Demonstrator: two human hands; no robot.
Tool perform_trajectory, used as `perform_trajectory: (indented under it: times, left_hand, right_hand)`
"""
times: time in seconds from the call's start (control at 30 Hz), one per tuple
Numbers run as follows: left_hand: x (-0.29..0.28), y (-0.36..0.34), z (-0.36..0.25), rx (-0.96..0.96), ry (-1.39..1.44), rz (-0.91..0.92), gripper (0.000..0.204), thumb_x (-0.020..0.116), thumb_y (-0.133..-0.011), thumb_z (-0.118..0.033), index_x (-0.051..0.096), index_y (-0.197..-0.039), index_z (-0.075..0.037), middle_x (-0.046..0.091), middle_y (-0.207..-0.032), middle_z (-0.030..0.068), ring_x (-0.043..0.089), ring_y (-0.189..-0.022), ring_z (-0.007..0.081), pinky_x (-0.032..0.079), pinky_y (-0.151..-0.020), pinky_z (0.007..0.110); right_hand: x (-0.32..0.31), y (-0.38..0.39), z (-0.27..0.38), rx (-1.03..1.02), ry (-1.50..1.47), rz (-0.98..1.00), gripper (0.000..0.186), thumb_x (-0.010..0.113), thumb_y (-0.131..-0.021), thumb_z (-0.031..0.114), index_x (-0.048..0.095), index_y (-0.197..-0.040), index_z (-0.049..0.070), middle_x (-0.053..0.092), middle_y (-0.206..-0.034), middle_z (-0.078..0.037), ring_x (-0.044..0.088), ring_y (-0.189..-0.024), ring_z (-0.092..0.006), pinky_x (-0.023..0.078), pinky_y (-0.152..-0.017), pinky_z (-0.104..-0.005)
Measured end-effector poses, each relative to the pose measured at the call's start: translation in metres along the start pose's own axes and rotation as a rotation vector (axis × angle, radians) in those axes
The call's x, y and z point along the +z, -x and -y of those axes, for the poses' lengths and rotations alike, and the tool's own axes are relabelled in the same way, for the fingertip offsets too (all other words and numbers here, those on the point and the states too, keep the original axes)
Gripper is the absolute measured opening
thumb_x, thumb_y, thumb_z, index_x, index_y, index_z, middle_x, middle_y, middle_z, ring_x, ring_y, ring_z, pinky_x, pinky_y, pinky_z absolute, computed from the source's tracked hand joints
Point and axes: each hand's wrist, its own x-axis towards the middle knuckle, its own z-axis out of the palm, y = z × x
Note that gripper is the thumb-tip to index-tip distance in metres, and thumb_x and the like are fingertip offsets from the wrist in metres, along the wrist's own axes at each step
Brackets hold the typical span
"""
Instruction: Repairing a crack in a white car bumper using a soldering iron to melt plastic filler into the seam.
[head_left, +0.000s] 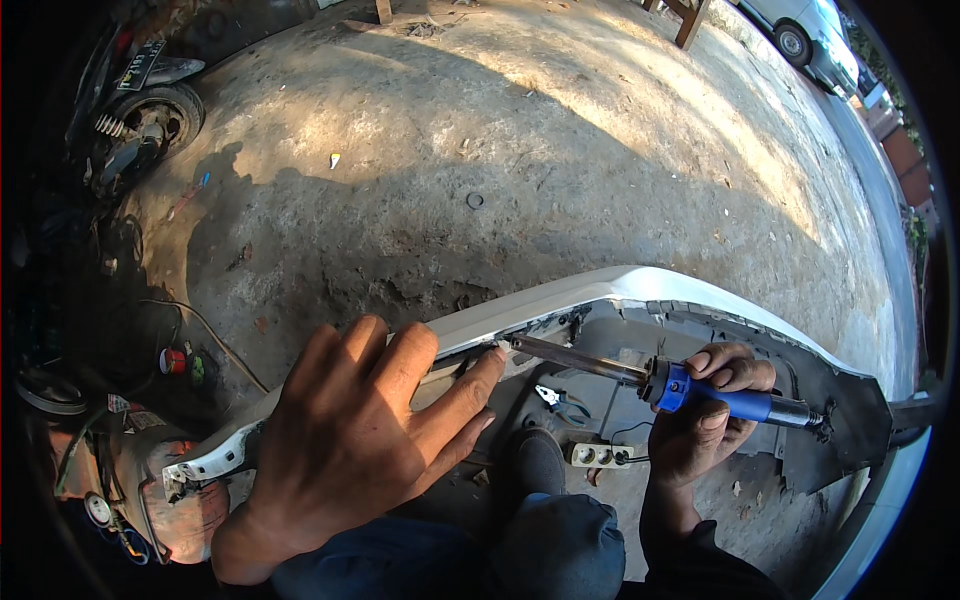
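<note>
My right hand (708, 410) is closed around the blue handle of a soldering iron (590, 360). Its metal shaft points left, and the tip reaches the inner edge of a white car bumper (560, 290). My left hand (370, 430) lies palm down over the bumper with its fingers apart. Its index fingertip is close beside the iron's tip; the undersides of the fingers are hidden. Below the iron, a pair of pliers (562, 402) with blue handles lies near my shoe.
A white power strip (598, 455) with a black plug sits on the ground by my foot (538, 465). On the left are a motorcycle wheel (165, 120), a rusty orange tank (185, 500) with a gauge, and a red can (172, 361). A white vehicle (805, 40) stands far right.
</note>
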Motion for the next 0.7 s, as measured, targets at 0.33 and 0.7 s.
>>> perform_trajectory:
  times: [0.33,0.7]
  left_hand:
    - [0.001,-0.001,0.001,-0.003,0.005,-0.006,0.052,0.083,-0.082,-0.034,0.076,-0.133,-0.028,0.044,-0.084,0.0054,0.048,-0.076,0.0251,0.046,-0.069,0.039]
    - [0.002,0.000,0.001,-0.006,-0.004,0.001,0.052,0.083,-0.082,-0.034,0.075,-0.134,-0.028,0.046,-0.086,0.0064,0.050,-0.077,0.0259,0.046,-0.070,0.041]
  right_hand:
    - [0.000,-0.003,0.005,-0.001,0.036,0.015,0.049,0.081,-0.094,0.040,0.050,-0.106,0.004,0.053,-0.101,-0.010,0.059,-0.101,-0.0196,0.053,-0.094,-0.0326]
    - [0.006,-0.013,0.012,0.070,0.055,-0.032,0.049,0.085,-0.090,0.036,0.051,-0.103,0.004,0.058,-0.100,-0.013,0.068,-0.098,-0.0250,0.057,-0.093,-0.0409]
